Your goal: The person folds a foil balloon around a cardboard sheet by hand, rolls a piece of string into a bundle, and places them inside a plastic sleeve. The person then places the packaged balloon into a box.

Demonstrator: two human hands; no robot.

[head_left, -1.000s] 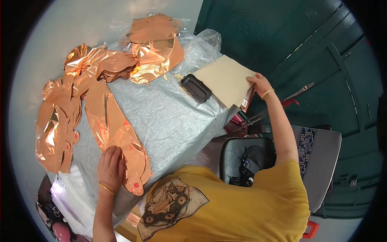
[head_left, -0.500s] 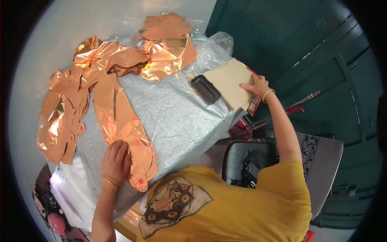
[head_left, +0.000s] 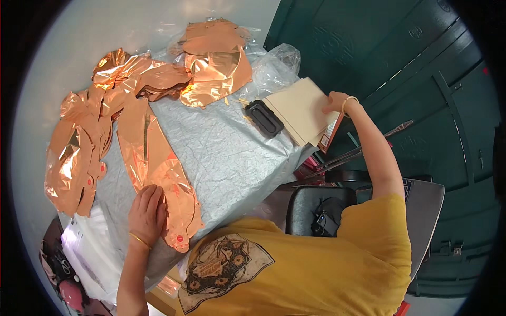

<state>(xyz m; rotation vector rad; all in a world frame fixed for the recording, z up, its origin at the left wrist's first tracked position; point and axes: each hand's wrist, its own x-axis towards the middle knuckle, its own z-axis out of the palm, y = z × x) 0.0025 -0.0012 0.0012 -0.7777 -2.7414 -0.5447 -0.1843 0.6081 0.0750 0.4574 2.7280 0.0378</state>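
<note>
Copper foil (head_left: 178, 199) under my left grip (head_left: 147, 210), card (head_left: 296, 111) at my right grip (head_left: 339, 102)
On the counter (head_left: 226, 168), the foil runs toward the near edge; my left grip lies on it, fingers bent, whether pinching I cannot tell. My right grip touches the card's right side, its hold unclear to me. A black tray (head_left: 264, 118) sits beside the card, a foil pile (head_left: 73, 168) to the left

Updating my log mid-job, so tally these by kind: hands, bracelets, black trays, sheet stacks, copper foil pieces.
Left hand, right hand: 2
Bracelets: 2
Black tray: 1
Cream sheet stack: 1
Copper foil pieces: overlapping, cannot count
Total counted: 6
</note>
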